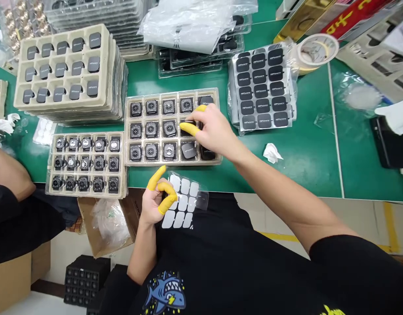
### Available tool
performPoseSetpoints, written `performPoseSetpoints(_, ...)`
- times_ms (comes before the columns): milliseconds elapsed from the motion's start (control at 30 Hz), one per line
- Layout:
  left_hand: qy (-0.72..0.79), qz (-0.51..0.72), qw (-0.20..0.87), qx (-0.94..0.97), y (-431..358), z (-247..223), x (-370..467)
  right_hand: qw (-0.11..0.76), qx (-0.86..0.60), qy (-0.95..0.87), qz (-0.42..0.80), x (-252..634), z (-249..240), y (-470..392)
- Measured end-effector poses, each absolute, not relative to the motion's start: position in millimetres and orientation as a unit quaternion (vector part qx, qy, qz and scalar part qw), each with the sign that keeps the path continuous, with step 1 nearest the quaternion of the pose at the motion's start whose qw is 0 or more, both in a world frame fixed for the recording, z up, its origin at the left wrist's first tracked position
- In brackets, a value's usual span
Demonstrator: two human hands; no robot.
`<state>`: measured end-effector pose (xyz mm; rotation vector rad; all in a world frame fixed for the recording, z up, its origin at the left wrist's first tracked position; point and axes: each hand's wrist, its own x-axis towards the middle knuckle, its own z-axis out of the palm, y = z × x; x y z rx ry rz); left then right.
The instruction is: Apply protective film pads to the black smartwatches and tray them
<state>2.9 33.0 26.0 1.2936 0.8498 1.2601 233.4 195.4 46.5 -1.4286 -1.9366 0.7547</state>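
Pinched in your left hand (153, 204) is a sticker sheet (182, 204); whether your right hand (216, 130) grips anything over the tray (149, 163), I cannot tell. Beside it, dark covers (189, 150) are on; leftward, three columns of watch modules (151, 129) lie bare.

Fifteen compartments (161, 114) in the middle tray (171, 163), nine white stickers (182, 202) below

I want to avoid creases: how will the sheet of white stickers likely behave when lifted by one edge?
The sheet of white stickers looks like thin, clear film, so it will probably bend beyond the grip of the left hand. With only flat stickers on it, it should be light. The shiny surface may be slightly slippery.
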Motion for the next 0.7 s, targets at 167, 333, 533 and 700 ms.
performPoseSetpoints(167, 0.383, 0.541, 0.521, 0.538, 26, 26, -4, 0.228, -0.556, -0.770, 0.217, 230, 22, 228)
performPoseSetpoints(333, 0.391, 0.584, 0.468, 0.536, 18, 40, -11, 0.326, -0.577, -0.722, 0.201, 233, 39, 192)
performPoseSetpoints(533, 0.410, 0.639, 0.365, 0.538, 15, 75, -7, 0.339, -0.485, -0.579, 0.561, 255, 69, 94)
performPoseSetpoints(700, 0.393, 0.636, 0.351, 0.564, 25, 77, 1, 0.303, -0.411, -0.368, 0.777, 257, 56, 50)
